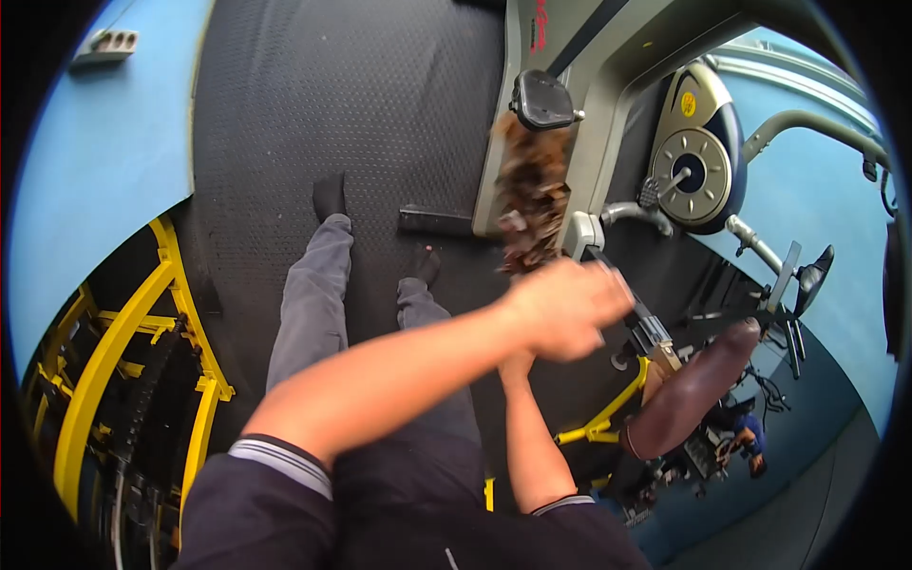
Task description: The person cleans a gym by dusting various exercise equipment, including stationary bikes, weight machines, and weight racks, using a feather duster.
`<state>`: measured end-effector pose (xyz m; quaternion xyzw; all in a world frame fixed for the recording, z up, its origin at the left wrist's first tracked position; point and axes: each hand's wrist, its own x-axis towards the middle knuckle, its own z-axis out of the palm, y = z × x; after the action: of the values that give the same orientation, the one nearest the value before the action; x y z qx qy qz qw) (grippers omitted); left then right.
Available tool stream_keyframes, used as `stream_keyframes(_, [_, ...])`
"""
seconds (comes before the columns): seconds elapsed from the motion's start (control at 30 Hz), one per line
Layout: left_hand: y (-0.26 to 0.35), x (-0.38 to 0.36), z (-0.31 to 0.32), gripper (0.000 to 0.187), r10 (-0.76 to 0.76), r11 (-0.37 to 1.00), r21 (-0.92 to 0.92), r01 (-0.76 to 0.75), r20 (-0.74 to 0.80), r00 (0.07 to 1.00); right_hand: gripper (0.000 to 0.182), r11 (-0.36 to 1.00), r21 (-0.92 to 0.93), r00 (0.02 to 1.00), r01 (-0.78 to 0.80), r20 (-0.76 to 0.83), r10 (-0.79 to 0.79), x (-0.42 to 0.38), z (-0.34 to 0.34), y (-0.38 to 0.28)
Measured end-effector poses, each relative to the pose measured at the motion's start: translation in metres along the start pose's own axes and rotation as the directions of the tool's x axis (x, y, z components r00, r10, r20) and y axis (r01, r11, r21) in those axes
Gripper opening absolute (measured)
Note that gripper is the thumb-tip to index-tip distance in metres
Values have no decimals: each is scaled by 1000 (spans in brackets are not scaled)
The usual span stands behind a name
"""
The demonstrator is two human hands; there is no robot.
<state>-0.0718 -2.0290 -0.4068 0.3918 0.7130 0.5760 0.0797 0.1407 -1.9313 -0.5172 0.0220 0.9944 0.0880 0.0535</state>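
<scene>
A brown feather duster (534, 195), smeared by motion, lies over the edge of the grey machine frame (594, 123). Its handle is out of sight behind my left forearm. My left hand (570, 309) crosses in front of me, blurred, with fingers curled; what they hold, if anything, is hidden. Only the wrist side of my right hand (518, 366) shows beneath it. The duster lines up with that hand, which appears to grip it, though the fingers are covered. A black pad (544, 100) sits at the duster's far end.
An exercise bike (693, 157) stands to the right, near a brown padded cushion (689, 389). Yellow metal frames (119, 342) are at the left. A black base bar (435, 221) juts over the textured floor (361, 85) near my feet. Another person (750, 437) is at far right.
</scene>
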Motion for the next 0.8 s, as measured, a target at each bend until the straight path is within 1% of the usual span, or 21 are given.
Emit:
stream_keyframes(0.03, [-31, -11, -6, 54, -151, 986, 84, 142, 104, 983, 28, 927, 264, 964, -267, 83, 254, 13, -8, -7])
stream_keyframes(0.07, [-61, -19, -27, 54, -277, 961, 73, 268, 190, 942, 30, 715, 477, 857, -512, 219, 467, 27, -14, -15])
stream_keyframes(0.1, [-84, -29, -44, 58, -371, 923, 176, 341, 184, 910, 30, 682, 407, 793, -607, 358, 493, 41, -17, -24])
stream_keyframes(0.13, [-106, -43, -56, 57, -415, 891, 267, 367, 153, 897, 29, 649, 323, 709, -689, 486, 511, 52, -18, -33])
stream_keyframes(0.17, [-123, -53, -73, 57, -489, 853, 308, 421, 192, 851, 29, 604, 181, 566, -776, 622, 541, 62, -17, -36])
stream_keyframes(0.2, [-135, -60, -89, 57, -555, 814, 334, 475, 206, 806, 29, 602, 173, 559, -780, 624, 546, 62, -20, -41])
stream_keyframes(0.27, [-153, -70, -115, 56, -637, 749, 390, 535, 204, 743, 26, 543, 226, 563, -809, 564, 605, 57, -35, -51])
stream_keyframes(0.33, [-164, -73, -130, 56, -692, 713, 346, 611, 199, 694, 28, 624, 331, 705, -708, 380, 599, 36, -58, -59])
stream_keyframes(0.37, [-168, -75, -132, 56, -690, 715, 331, 616, 187, 700, 29, 643, 344, 728, -685, 369, 578, 33, -75, -62])
stream_keyframes(0.4, [-170, -74, -135, 55, -706, 704, 254, 664, 146, 693, 29, 663, 357, 752, -658, 357, 554, 34, -90, -64])
stream_keyframes(0.43, [-172, -73, -138, 54, -723, 690, 171, 704, 105, 683, 32, 682, 311, 734, -662, 451, 508, 39, -97, -63])
stream_keyframes(0.47, [-174, -73, -140, 54, -723, 690, 150, 709, 87, 685, 34, 705, 262, 706, -659, 540, 459, 47, -102, -61])
stream_keyframes(0.5, [-171, -72, -144, 54, -806, 580, -82, 810, 83, 586, 40, 703, 217, 653, -677, 619, 437, 69, -107, -63])
stream_keyframes(0.53, [-169, -72, -148, 53, -870, 429, -310, 849, 110, 480, 44, 675, 156, 576, -721, 677, 458, 101, -115, -73])
stream_keyframes(0.57, [-176, -85, -141, 50, -906, 377, -424, 824, 15, 422, 43, 705, 151, 594, -693, 674, 439, 127, -111, -75])
stream_keyframes(0.6, [-179, -95, -148, 50, -911, 369, -445, 816, -1, 412, 41, 734, 147, 610, -663, 675, 416, 152, -105, -80])
stream_keyframes(0.67, [-184, -121, -159, 50, -951, 284, -489, 825, -33, 308, 35, 912, 123, 694, -392, 690, 206, 224, -111, -89])
stream_keyframes(0.7, [-191, -138, -161, 49, -959, 271, -506, 819, -67, 275, 31, 965, 92, 738, -245, 663, 124, 260, -116, -92])
stream_keyframes(0.73, [-199, -156, -162, 49, -965, 258, -521, 814, -97, 244, 27, 994, 54, 767, -95, 641, 38, 296, -124, -96])
stream_keyframes(0.8, [-203, -178, -172, 48, -977, 212, -561, 800, -124, 173, 24, 988, 0, 818, 152, 562, -126, 366, -152, -105])
